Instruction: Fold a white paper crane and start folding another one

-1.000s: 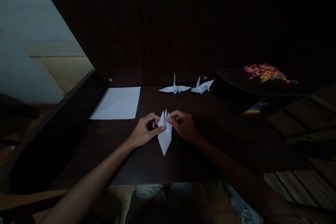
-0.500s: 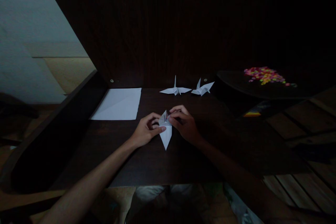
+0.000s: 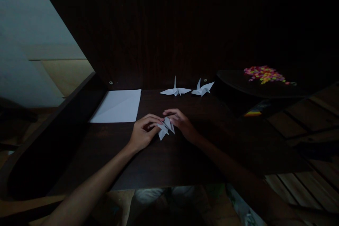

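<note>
Between my two hands, over the middle of the dark wooden desk, is a folded piece of white origami paper with several points facing down toward me. My left hand pinches its left side between thumb and fingers. On the upper right side, the fingers of my right hand are closed on the paper; part of it is hidden behind the fingers. Farther back stand two finished white paper cranes, a left crane with wings spread and a right crane tilted to one side.
A stack of white paper sheets lies at the back left, beside the raised side panel. At the right, a dark curved shelf carries a pile of small colourful pieces. A tall dark panel rises behind.
The folded paper has been turned and its flaps moved, so the single long lower point now shows as several shorter points. Both hands have shifted slightly along with it.
</note>
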A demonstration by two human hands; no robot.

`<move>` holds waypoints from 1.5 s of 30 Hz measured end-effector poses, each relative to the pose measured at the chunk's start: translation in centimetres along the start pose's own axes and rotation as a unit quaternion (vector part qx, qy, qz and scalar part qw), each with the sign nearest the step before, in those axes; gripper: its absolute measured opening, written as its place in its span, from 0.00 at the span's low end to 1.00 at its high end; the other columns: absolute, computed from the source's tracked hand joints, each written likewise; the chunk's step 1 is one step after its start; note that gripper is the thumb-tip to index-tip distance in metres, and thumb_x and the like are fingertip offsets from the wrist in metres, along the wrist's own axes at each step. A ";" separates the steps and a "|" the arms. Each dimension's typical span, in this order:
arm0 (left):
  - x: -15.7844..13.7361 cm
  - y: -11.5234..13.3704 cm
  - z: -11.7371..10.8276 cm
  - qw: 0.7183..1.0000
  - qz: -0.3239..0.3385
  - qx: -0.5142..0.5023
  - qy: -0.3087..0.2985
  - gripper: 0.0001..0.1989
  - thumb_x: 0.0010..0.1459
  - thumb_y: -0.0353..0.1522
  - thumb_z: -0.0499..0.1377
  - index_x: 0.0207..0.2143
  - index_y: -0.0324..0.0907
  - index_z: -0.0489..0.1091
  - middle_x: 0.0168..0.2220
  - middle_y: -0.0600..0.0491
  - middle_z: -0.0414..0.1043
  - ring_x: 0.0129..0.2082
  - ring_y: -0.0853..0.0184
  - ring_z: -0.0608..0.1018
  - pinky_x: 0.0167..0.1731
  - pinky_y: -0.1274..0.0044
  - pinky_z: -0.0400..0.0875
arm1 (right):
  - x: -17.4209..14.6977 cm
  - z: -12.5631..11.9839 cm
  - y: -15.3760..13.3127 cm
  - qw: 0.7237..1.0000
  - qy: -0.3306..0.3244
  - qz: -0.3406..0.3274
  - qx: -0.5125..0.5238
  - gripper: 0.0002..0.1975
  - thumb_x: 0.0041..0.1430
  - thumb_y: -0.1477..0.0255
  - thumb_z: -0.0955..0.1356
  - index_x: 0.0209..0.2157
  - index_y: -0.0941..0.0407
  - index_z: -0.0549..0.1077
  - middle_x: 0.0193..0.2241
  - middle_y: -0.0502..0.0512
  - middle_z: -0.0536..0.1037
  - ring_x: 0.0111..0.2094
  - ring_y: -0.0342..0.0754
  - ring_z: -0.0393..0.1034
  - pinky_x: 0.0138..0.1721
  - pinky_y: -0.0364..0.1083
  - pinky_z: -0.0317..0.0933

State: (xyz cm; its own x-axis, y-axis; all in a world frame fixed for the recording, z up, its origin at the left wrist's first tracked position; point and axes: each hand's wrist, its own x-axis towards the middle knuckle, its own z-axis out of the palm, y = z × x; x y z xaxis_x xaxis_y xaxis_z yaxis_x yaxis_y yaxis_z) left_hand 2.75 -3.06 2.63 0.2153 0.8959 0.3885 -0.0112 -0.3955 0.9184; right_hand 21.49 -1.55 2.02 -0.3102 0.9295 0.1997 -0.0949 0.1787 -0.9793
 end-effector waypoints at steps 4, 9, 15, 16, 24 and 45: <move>-0.2 0.0 0.3 0.999 -0.014 0.021 0.046 0.12 0.51 0.34 0.68 0.36 0.40 0.70 0.34 0.51 0.73 0.34 0.68 0.77 0.35 0.76 0.74 | -0.1 -0.3 0.3 0.996 -0.058 0.029 0.055 0.19 0.60 0.55 0.64 0.42 0.54 0.74 0.44 0.58 0.75 0.45 0.52 0.70 0.41 0.49 0.66; 0.1 0.1 0.5 0.995 -0.021 -0.064 0.075 0.18 0.50 0.32 0.69 0.34 0.42 0.60 0.32 0.58 0.68 0.29 0.75 0.73 0.32 0.82 0.70 | -0.2 0.1 0.7 0.998 -0.004 0.021 0.056 0.22 0.57 0.56 0.67 0.48 0.53 0.68 0.38 0.55 0.74 0.39 0.49 0.71 0.39 0.48 0.65; 0.3 0.0 0.3 0.994 -0.033 -0.095 0.050 0.18 0.50 0.31 0.68 0.40 0.43 0.63 0.33 0.57 0.69 0.28 0.75 0.74 0.28 0.83 0.70 | -0.5 0.8 0.5 1.000 -0.004 -0.024 0.013 0.27 0.47 0.67 0.75 0.49 0.52 0.65 0.40 0.54 0.74 0.40 0.47 0.71 0.39 0.46 0.66; 0.3 0.0 0.3 0.994 -0.034 -0.100 0.042 0.20 0.50 0.31 0.68 0.41 0.43 0.63 0.34 0.56 0.70 0.29 0.74 0.75 0.30 0.82 0.71 | -0.6 0.8 0.5 1.000 -0.004 -0.026 0.002 0.26 0.47 0.67 0.75 0.47 0.52 0.66 0.39 0.54 0.75 0.39 0.47 0.71 0.39 0.46 0.66; 0.0 -0.8 0.2 0.992 -0.045 -0.122 0.005 0.21 0.51 0.32 0.68 0.45 0.42 0.65 0.39 0.52 0.73 0.35 0.69 0.78 0.33 0.79 0.74 | -0.6 0.4 0.6 0.999 0.011 -0.032 -0.039 0.19 0.47 0.66 0.75 0.41 0.55 0.71 0.31 0.51 0.75 0.31 0.44 0.71 0.32 0.44 0.66; 0.2 -0.7 -0.2 0.992 -0.089 -0.078 -0.034 0.19 0.48 0.33 0.69 0.44 0.39 0.75 0.47 0.47 0.74 0.47 0.57 0.77 0.48 0.67 0.75 | -0.5 -0.1 0.1 0.975 0.038 -0.132 -0.176 0.11 0.52 0.69 0.73 0.39 0.55 0.77 0.30 0.52 0.75 0.30 0.44 0.70 0.32 0.44 0.66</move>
State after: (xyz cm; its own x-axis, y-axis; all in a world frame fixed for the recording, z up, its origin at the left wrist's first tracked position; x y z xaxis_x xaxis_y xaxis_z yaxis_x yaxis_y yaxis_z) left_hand 2.63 -2.58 2.03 0.2931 0.9308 0.2183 -0.1175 -0.1915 0.9744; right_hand 21.72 -1.94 1.80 -0.2470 0.8551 0.4559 0.1717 0.5016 -0.8479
